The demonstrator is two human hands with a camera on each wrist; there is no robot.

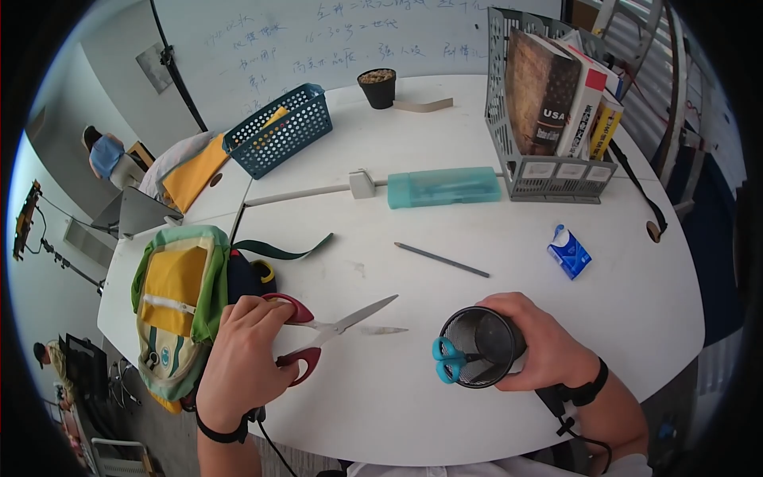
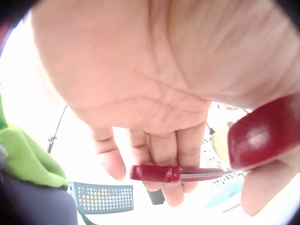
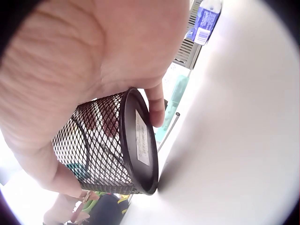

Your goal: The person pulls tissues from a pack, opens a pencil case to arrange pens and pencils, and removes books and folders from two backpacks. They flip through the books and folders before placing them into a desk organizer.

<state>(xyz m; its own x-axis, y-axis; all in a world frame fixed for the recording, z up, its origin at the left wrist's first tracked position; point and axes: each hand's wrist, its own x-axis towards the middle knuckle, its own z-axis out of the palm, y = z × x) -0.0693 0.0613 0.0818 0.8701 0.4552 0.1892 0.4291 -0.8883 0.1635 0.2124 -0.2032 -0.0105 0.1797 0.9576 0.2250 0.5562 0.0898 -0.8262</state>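
Note:
My left hand [image 1: 242, 354] holds large scissors [image 1: 366, 312] by their red handles, with the blades spread and pointing right over the table. In the left wrist view, the thumb and fingers are at the red handle loops [image 2: 265, 133]. My right hand [image 1: 548, 342] grips a black mesh pen cup [image 3: 101, 140] round its side. The cup tilts, its mouth facing the head camera; in the right wrist view its base edge is right at the tabletop. Small scissors with teal handles [image 1: 449, 359] stand in the cup, their handles over the rim.
A grey pencil [image 1: 442, 259] and a blue packet [image 1: 569, 253] lie beyond my hands. A backpack [image 1: 171, 290] stands at left. Farther back are a teal pencil case [image 1: 445, 189], a book rack [image 1: 548, 189] with books, a blue basket [image 1: 278, 139] and a small pot [image 1: 378, 91].

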